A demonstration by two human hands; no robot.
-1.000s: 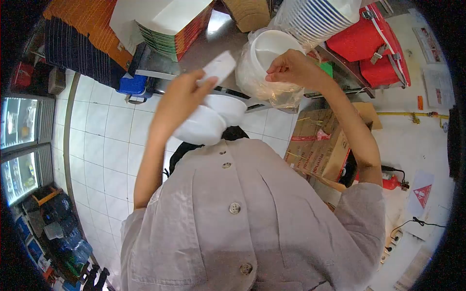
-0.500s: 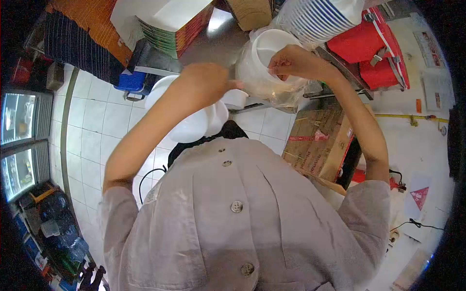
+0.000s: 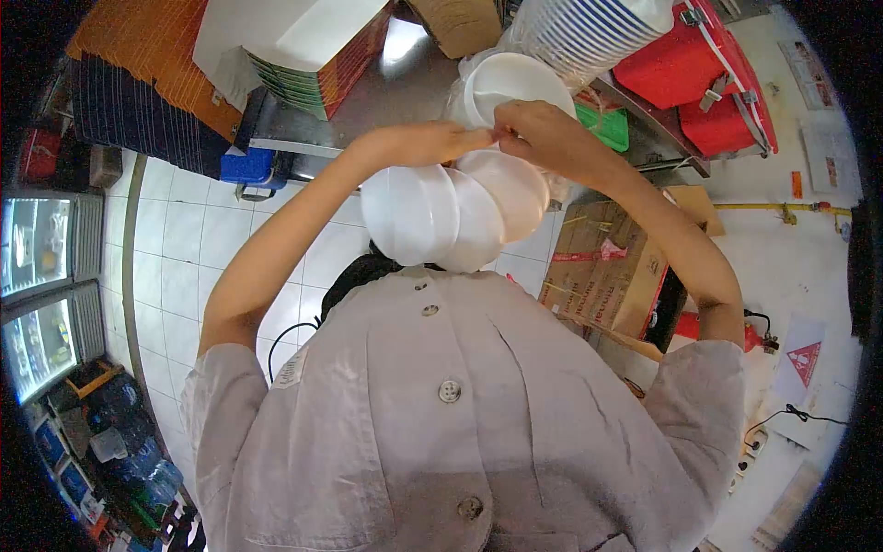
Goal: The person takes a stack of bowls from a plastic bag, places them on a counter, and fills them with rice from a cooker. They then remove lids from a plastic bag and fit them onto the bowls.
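Several white plastic bowls point(image 3: 414, 216) hang in an overlapping row below my left hand point(image 3: 428, 145), which is closed on them by their rims. Its fingertips reach right and meet my right hand point(image 3: 543, 136). My right hand is closed in a pinch at the upper rim of the rightmost bowl point(image 3: 506, 184); its fingertips are partly hidden. Just behind my right hand, more white bowls point(image 3: 515, 78) sit nested in a clear plastic bag on the metal counter.
A metal counter point(image 3: 303, 124) holds folded cardboard boxes point(image 3: 313, 74) and a stack of white tubs point(image 3: 589, 37). Red bags point(image 3: 681, 83) and a green tray point(image 3: 602, 124) are at right. Below stand a brown carton point(image 3: 598, 267) and a blue box point(image 3: 248, 167).
My left hand has moved right with the bowls, up to my right hand. My right hand has come away from the bagged bowls' opening and now meets the row of bowls.
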